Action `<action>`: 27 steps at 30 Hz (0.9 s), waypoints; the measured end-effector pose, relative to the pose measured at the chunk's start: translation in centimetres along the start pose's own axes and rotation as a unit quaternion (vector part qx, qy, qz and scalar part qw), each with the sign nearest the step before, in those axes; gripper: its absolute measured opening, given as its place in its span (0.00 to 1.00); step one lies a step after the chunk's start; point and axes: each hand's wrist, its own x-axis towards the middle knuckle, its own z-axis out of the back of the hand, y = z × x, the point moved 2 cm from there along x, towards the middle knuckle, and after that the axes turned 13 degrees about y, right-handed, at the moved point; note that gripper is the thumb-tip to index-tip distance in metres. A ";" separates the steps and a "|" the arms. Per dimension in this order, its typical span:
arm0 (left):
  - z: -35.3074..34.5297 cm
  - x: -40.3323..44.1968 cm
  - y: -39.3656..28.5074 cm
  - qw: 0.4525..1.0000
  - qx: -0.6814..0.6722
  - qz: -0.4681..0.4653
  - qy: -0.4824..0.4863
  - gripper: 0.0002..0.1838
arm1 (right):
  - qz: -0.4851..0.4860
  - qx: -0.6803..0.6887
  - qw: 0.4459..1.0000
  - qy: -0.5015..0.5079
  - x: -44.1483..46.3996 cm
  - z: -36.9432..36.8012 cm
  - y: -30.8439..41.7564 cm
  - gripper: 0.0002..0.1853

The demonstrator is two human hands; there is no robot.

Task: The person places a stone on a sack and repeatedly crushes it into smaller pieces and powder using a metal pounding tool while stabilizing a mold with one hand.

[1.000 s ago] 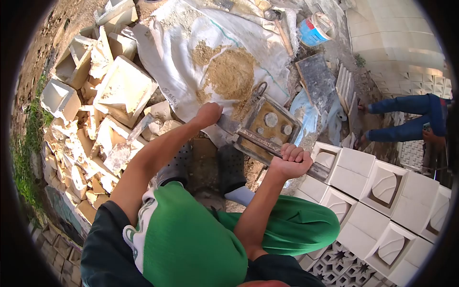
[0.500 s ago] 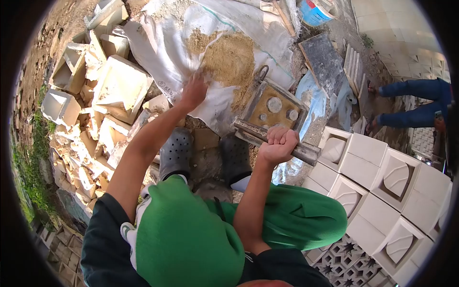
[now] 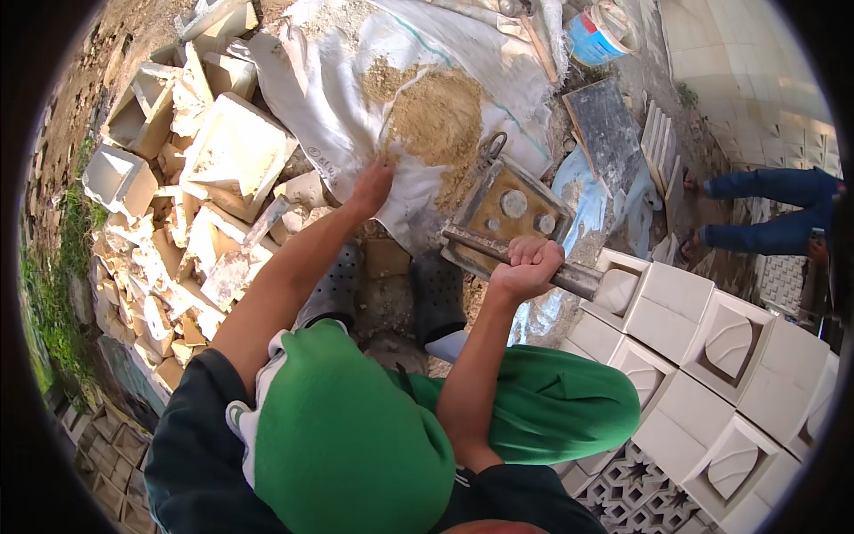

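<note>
My left hand (image 3: 372, 189) is closed at the near edge of a white sheet (image 3: 342, 107), its fingertips pinched at a raised fold. A pile of tan sand (image 3: 438, 117) lies on this sheet, just beyond the fingers. My right hand (image 3: 529, 265) wraps round a grey metal bar (image 3: 574, 278), which slants across the near side of a square metal mould (image 3: 476, 200). Tan material fills the mould, with several round grey pieces showing in it. A metal loop (image 3: 492, 147) stands at its far corner.
Broken pale blocks (image 3: 233, 156) are heaped left. White patterned blocks (image 3: 672, 298) lie right, below a dark board (image 3: 605, 133) and stacked slabs (image 3: 658, 147). A blue-and-white bucket (image 3: 600, 36) stands at the back. Another person's legs (image 3: 761, 214) show at the right.
My left hand has left the bar's end and moved onto the sheet edge, where a fold now runs across the sand. The bar has shifted, its left end now beside the mould, my right hand still round it.
</note>
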 end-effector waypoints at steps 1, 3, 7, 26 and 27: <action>-0.3 0.2 0.5 1.000 0.000 0.002 -0.003 0.14 | 0.003 0.001 1.000 0.002 -0.1 -0.2 0.0 0.16; -0.4 0.7 0.9 0.999 -0.017 -0.021 -0.026 0.10 | 0.005 0.006 1.000 0.012 -0.2 -0.6 -0.2 0.16; 1.3 6.0 1.4 0.991 -0.057 0.081 0.087 0.12 | 0.002 0.003 1.000 0.012 -0.2 -2.0 -0.3 0.15; 6.6 -3.9 0.3 0.944 0.253 -0.080 0.195 0.11 | 0.003 0.058 0.997 -0.053 0.0 0.0 -0.3 0.11; 7.4 -4.5 0.2 0.913 0.284 -0.101 0.274 0.12 | 0.004 0.068 0.997 -0.047 0.0 0.2 -0.3 0.10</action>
